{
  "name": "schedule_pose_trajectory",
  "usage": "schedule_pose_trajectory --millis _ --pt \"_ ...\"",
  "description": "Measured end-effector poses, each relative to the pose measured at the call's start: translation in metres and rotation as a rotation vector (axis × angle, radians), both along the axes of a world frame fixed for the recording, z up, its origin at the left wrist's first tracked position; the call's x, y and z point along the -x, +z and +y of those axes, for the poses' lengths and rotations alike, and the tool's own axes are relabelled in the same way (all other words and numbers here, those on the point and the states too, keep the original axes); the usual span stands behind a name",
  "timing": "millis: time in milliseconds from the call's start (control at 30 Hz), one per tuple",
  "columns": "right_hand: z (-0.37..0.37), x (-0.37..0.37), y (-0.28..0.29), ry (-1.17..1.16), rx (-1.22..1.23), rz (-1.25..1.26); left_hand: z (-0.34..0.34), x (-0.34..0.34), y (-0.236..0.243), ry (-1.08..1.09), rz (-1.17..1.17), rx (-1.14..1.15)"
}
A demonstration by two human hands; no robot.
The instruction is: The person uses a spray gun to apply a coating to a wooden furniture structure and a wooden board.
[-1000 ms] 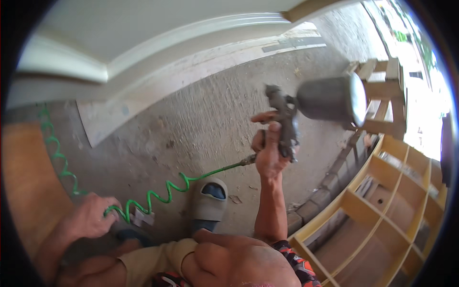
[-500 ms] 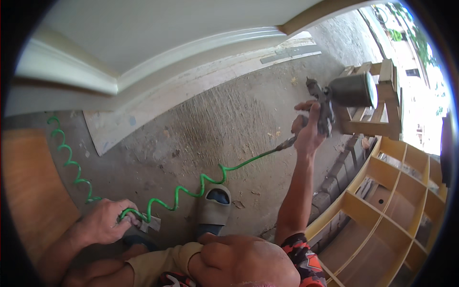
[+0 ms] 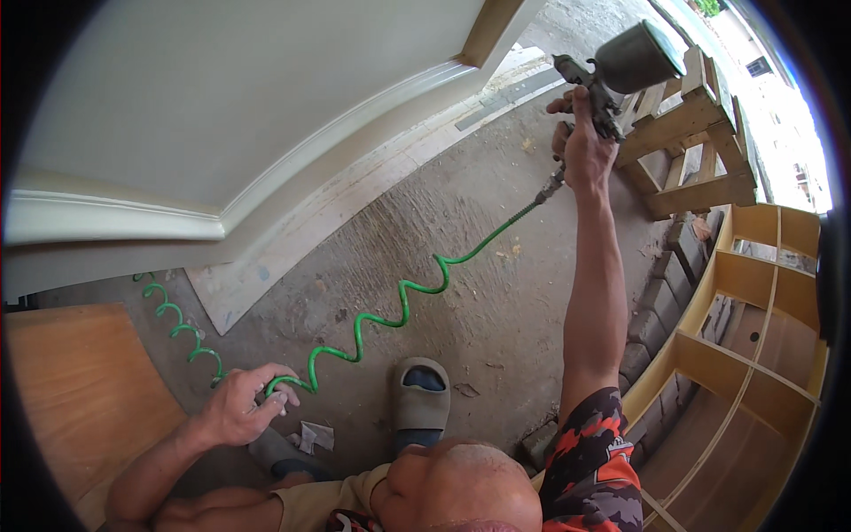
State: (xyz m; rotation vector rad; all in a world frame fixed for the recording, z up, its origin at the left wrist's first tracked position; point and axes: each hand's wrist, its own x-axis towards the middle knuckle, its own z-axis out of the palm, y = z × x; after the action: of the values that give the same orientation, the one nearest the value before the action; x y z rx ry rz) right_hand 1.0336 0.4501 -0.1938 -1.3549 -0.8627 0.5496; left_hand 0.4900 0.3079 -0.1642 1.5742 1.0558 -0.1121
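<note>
In my right hand (image 3: 588,152), stretched far forward at the upper right, is a spray gun (image 3: 605,108). Its grey metal cup (image 3: 636,64) sits on the right, and its nozzle end faces left toward a large white panel (image 3: 248,115) with moulded trim. From the gun's grip a green coiled air hose (image 3: 359,335) runs down to my left hand (image 3: 241,406). The fingers of that hand close around the hose at the lower left. Beyond it, more hose coils lie on the floor beside the panel's corner.
A wooden crate-like stand (image 3: 687,124) is beyond my right hand. At the right leans a yellowish frame with compartments (image 3: 727,355), next to a row of grey bricks (image 3: 660,306). A brown board (image 3: 89,390) lies at the left. Scrap paper (image 3: 315,436) is near my slippered foot (image 3: 420,399).
My right hand has moved farther forward with the spray gun. My left hand has shifted to the right, still holding the hose. The view has also turned.
</note>
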Motion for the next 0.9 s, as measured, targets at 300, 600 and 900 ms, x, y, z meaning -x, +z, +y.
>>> schedule_pose_trajectory --millis 300,600,900 --pt "-0.009 0.080 -0.035 0.220 0.022 -0.061 -0.003 0.022 -0.011 0.047 0.072 -0.006" --pt "-0.045 0.169 -0.047 0.351 0.109 -0.125 -0.017 0.066 -0.026 0.080 0.192 0.070" --pt "-0.070 0.262 -0.063 0.490 0.086 -0.170 -0.030 0.107 -0.026 0.071 0.268 0.081"
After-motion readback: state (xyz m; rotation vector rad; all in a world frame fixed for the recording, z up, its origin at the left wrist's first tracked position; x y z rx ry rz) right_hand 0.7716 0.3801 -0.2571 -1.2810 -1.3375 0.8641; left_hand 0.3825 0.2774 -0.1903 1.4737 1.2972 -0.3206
